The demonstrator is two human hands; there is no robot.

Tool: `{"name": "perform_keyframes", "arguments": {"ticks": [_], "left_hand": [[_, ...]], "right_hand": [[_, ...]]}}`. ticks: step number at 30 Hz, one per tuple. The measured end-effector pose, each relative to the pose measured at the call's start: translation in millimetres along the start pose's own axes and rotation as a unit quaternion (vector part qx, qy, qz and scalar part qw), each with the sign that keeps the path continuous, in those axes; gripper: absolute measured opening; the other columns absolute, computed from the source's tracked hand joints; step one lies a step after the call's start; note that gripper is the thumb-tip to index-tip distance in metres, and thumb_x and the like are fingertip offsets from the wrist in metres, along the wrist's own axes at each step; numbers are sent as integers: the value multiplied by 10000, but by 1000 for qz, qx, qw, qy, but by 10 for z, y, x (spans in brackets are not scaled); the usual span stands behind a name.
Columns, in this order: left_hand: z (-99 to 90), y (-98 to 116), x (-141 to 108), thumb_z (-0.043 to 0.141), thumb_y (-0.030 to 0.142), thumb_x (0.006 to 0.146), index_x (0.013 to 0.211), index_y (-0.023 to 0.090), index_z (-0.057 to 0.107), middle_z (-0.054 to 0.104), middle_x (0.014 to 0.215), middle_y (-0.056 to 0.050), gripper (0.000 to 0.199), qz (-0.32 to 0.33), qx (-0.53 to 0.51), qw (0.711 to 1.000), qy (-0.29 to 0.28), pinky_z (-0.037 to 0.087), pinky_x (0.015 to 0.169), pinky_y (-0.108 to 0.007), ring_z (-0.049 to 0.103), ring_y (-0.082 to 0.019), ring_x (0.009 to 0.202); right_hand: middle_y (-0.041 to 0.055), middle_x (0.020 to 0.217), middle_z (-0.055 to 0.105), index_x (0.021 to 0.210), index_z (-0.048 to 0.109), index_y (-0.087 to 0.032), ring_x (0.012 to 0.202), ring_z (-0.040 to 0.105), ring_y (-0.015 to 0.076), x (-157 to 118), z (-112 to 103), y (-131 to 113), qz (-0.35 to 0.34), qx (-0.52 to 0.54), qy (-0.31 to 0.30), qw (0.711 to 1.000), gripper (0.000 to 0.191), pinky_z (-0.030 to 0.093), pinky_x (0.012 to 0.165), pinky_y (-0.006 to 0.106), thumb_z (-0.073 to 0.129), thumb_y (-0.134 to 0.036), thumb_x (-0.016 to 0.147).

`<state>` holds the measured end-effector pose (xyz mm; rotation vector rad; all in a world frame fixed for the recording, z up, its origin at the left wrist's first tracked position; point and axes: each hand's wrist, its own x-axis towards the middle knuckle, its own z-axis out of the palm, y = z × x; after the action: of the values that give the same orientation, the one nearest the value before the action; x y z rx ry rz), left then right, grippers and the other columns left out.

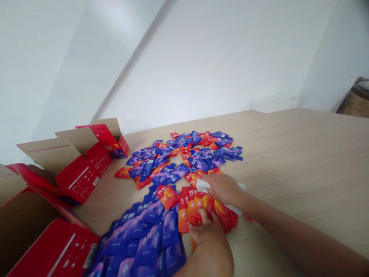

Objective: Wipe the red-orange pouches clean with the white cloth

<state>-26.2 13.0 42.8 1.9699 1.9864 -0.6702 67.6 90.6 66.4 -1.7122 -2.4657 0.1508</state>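
My left hand [209, 238] rests on a fanned stack of red-orange sachets [191, 202], its fingers spread over their lower part. Just beyond, my right hand [223, 187] curls around a white, paper-like piece [203, 185]; its fingertips are partly hidden, and more white shows behind the palm. Left of the red stack, many blue-purple sachets [144, 231] overlap in rows. A single red-orange sachet [167, 196] lies on top at their far end.
Mixed blue and red sachets [198, 158] are heaped farther back on the wooden table [288, 161]. Several open red cartons [77, 177] line the left side, flaps up. A white box-like fixture [272, 104] sits along the far edge by the wall [216, 61].
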Motion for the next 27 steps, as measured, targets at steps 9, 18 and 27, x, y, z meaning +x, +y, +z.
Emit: {"name": "perform_keyframes", "arguments": {"ticks": [9, 18, 27], "left_hand": [[42, -3, 49, 386, 84, 852, 1408, 313, 278, 173, 1493, -150, 611, 9, 3, 1000, -7, 420, 918, -584, 473, -409, 1162], [109, 9, 97, 373, 48, 835, 1399, 327, 301, 172, 1500, -155, 633, -1, 6, 1000, 5, 384, 944, -596, 484, -407, 1157], [37, 6, 33, 385, 41, 828, 1400, 317, 291, 187, 1491, -135, 642, 5, 15, 1000, -3, 412, 934, -577, 473, -403, 1163]], "right_hand": [[84, 1034, 670, 1171, 561, -256, 952, 614, 249, -49, 1, -72, -27, 18, -77, 996, 360, 420, 756, 320, 534, -311, 816], [73, 1010, 676, 1124, 569, -261, 940, 621, 250, -67, -31, -31, -55, 19, -36, 998, 320, 420, 742, 313, 540, -334, 813], [99, 1055, 664, 1208, 531, -248, 960, 615, 261, -42, -38, 51, -29, -1, -28, 999, 389, 418, 771, 333, 508, -341, 831]]}}
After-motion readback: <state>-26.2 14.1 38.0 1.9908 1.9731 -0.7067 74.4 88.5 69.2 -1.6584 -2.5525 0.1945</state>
